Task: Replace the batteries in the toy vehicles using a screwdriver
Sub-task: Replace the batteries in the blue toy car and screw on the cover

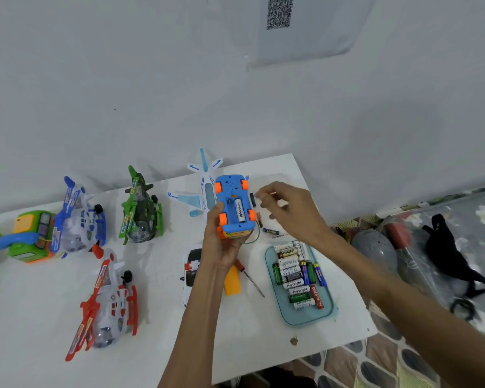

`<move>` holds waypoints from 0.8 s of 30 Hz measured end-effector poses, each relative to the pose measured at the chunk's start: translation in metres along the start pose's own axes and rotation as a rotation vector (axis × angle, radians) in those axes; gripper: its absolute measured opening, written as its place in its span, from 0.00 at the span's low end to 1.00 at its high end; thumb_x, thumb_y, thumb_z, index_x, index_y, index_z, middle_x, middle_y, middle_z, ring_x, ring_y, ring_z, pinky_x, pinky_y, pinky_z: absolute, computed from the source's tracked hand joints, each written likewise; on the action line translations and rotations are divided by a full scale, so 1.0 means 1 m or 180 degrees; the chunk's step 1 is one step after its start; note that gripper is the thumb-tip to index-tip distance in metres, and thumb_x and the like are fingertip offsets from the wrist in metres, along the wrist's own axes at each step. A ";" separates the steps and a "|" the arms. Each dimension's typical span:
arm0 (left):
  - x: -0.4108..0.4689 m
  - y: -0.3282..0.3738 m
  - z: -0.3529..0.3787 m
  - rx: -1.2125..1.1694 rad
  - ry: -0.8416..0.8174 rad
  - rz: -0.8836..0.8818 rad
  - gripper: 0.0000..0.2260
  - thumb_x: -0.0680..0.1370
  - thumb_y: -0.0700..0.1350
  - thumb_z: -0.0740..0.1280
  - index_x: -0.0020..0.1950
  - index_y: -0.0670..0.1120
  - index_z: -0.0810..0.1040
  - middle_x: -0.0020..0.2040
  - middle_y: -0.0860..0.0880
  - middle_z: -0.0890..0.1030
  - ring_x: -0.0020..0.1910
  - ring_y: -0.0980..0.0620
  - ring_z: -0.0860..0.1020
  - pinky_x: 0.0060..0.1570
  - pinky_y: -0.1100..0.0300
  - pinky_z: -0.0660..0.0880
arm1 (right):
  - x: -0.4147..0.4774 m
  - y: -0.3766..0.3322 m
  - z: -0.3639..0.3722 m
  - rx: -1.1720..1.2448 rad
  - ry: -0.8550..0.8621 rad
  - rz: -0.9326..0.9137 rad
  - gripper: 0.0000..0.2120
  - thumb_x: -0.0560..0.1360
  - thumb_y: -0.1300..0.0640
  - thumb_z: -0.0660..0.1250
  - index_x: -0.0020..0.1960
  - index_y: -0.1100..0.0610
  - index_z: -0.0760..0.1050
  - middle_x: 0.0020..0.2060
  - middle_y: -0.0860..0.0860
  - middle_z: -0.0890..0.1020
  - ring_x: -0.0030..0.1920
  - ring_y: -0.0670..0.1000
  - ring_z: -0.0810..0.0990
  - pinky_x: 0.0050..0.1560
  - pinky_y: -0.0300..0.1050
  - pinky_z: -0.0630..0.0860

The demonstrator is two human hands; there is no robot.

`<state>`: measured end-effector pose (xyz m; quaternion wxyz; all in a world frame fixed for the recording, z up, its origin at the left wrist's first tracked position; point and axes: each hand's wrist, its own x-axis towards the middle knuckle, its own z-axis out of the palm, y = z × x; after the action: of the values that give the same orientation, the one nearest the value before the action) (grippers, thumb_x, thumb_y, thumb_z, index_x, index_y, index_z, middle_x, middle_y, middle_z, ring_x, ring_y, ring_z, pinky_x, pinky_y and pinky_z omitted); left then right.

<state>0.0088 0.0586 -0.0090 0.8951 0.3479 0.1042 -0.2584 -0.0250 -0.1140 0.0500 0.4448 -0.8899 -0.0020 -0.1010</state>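
Observation:
My left hand [221,245] grips a blue toy car [234,204] with orange wheels, held upside down above the table. Its battery compartment is uncovered and one white Heybright battery [240,210] lies in it. My right hand [289,208] hovers just right of the car with bent, blurred fingers; a small dark thing [252,199] sits at the fingertips, and I cannot tell whether they hold it. A red-handled screwdriver [249,278] and an orange cover piece [232,281] lie on the table under my left wrist. A clear tray [324,312] holds several batteries.
A loose battery [270,231] lies beside the tray. Also on the white table [157,317]: a white plane [202,186], green helicopter [140,211], blue helicopter [79,219], red helicopter [107,301], green-orange toy [31,236], white car [192,270]. The table's edge is at right.

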 end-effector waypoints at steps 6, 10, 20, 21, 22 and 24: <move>0.004 0.007 -0.004 -0.0186 -0.0346 0.0047 0.34 0.60 0.56 0.84 0.63 0.45 0.83 0.54 0.42 0.83 0.46 0.44 0.84 0.44 0.51 0.84 | 0.020 0.061 -0.005 -0.0572 -0.0578 0.1023 0.08 0.75 0.60 0.74 0.54 0.58 0.85 0.47 0.52 0.87 0.47 0.48 0.84 0.57 0.41 0.79; 0.005 0.008 -0.005 -0.0205 -0.0200 0.0052 0.40 0.58 0.57 0.84 0.67 0.43 0.79 0.55 0.42 0.83 0.48 0.43 0.83 0.47 0.50 0.83 | 0.023 0.077 -0.002 -0.0928 -0.1289 0.1205 0.11 0.73 0.63 0.76 0.55 0.60 0.84 0.49 0.56 0.86 0.50 0.52 0.84 0.54 0.43 0.81; -0.001 0.008 -0.006 -0.0294 -0.0208 0.0048 0.41 0.59 0.56 0.84 0.68 0.44 0.77 0.55 0.42 0.82 0.50 0.42 0.82 0.44 0.50 0.84 | 0.034 0.073 0.011 -0.1625 -0.2089 0.1357 0.11 0.79 0.61 0.63 0.53 0.64 0.83 0.49 0.58 0.86 0.53 0.56 0.84 0.56 0.51 0.81; -0.001 0.008 -0.006 -0.0295 -0.0192 0.0048 0.42 0.59 0.56 0.84 0.69 0.44 0.76 0.56 0.42 0.82 0.50 0.42 0.82 0.44 0.50 0.84 | 0.035 0.073 0.011 -0.1577 -0.2156 0.1389 0.11 0.78 0.61 0.65 0.53 0.64 0.84 0.49 0.57 0.86 0.53 0.55 0.84 0.57 0.50 0.81; -0.001 0.007 -0.007 -0.0283 -0.0174 0.0062 0.44 0.59 0.56 0.84 0.71 0.44 0.74 0.57 0.42 0.82 0.51 0.42 0.81 0.44 0.50 0.84 | 0.036 0.073 0.011 -0.1530 -0.2211 0.1422 0.10 0.78 0.60 0.67 0.52 0.63 0.85 0.50 0.56 0.87 0.52 0.54 0.84 0.56 0.49 0.81; -0.002 0.006 -0.008 -0.0293 -0.0137 0.0074 0.46 0.59 0.56 0.84 0.73 0.44 0.72 0.58 0.42 0.81 0.52 0.41 0.81 0.44 0.50 0.84 | 0.036 0.074 0.012 -0.1388 -0.2247 0.1472 0.08 0.75 0.57 0.72 0.52 0.59 0.86 0.49 0.53 0.87 0.52 0.51 0.84 0.54 0.46 0.82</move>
<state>0.0103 0.0683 -0.0108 0.9152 0.3019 0.0927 -0.2504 0.0190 -0.1522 -0.0098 0.2306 -0.9195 0.0663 0.3112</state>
